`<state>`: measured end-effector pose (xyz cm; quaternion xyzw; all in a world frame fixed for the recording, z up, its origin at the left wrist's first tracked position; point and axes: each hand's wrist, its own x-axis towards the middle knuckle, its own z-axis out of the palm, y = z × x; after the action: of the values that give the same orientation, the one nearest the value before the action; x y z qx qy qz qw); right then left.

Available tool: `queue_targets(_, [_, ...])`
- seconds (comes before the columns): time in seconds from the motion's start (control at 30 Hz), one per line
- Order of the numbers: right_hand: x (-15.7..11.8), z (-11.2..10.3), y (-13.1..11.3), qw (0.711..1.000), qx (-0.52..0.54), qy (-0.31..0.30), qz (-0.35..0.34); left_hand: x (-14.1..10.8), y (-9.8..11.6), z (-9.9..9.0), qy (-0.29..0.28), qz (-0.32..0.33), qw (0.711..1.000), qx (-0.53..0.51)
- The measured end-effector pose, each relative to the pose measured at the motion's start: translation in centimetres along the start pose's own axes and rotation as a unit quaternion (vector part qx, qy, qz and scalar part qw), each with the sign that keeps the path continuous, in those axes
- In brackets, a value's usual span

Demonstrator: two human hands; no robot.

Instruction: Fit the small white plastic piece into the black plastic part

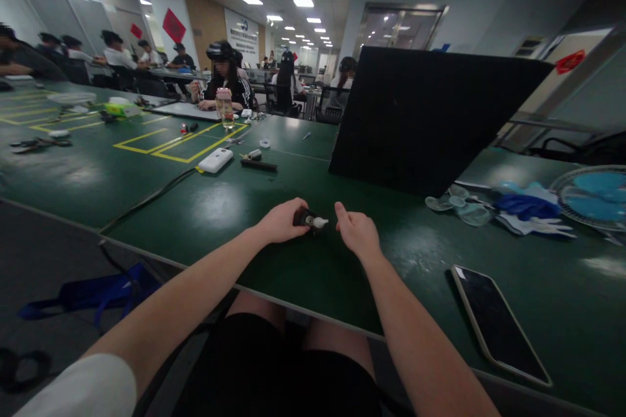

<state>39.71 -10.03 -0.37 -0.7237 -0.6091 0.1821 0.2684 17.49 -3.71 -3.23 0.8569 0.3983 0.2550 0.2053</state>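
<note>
A small dark object with a round metallic spot (309,220) and a white pointed tip (320,223) is held just over the table edge side nearest me. My left hand (286,220) is closed around its left end, thumb and fingers on opposite sides. The white tip points right, toward my right hand (359,231), which stays a short gap away. That hand has its fingers curled in and its thumb raised. Whether anything sits inside the curled fingers is hidden from this side.
A black upright panel (420,117) stands ahead on the green table (411,241). Rightward lie a phone (501,322), blue and white gloves (531,208) and a fan (594,192). Ahead left are a white power box (216,160), a black bar (259,165) and a bottle (225,109). People sit beyond.
</note>
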Motion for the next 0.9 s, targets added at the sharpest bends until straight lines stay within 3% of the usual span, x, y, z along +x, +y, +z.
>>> queue_targets(0.13, [0.3, 0.0, 0.3, 1.000, 0.004, -0.011, 0.010, -1.6, -2.5, -2.4, 0.046, 0.006, 0.999, 0.018])
queue_targets(0.33, [1.1, 0.5, 0.9, 0.999, -0.006, -0.044, -0.011, -6.8, -8.1, -9.5, 0.111, -0.121, 0.975, 0.151])
queue_targets(0.47, [1.1, 0.9, 0.7, 0.996, -0.027, -0.085, -0.019, -9.0, -9.4, -12.4, 0.076, -0.023, 0.948, 0.309])
queue_targets(0.57, [1.1, 0.7, 0.5, 0.994, -0.039, -0.101, -0.013, -9.6, -9.6, -13.0, 0.021, 0.047, 0.928, 0.368])
queue_targets(0.67, [1.1, 0.4, 0.5, 0.993, -0.049, -0.106, 0.000, -10.1, -10.1, -13.1, 0.015, 0.054, 0.923, 0.379])
queue_targets(0.77, [1.2, 0.3, 0.5, 0.993, -0.056, -0.104, 0.010, -10.7, -11.4, -13.0, 0.098, -0.010, 0.930, 0.353])
queue_targets(0.9, [1.4, 0.6, 0.8, 0.993, -0.056, -0.106, 0.022, -10.9, -14.3, -13.1, 0.289, -0.143, 0.921, 0.219])
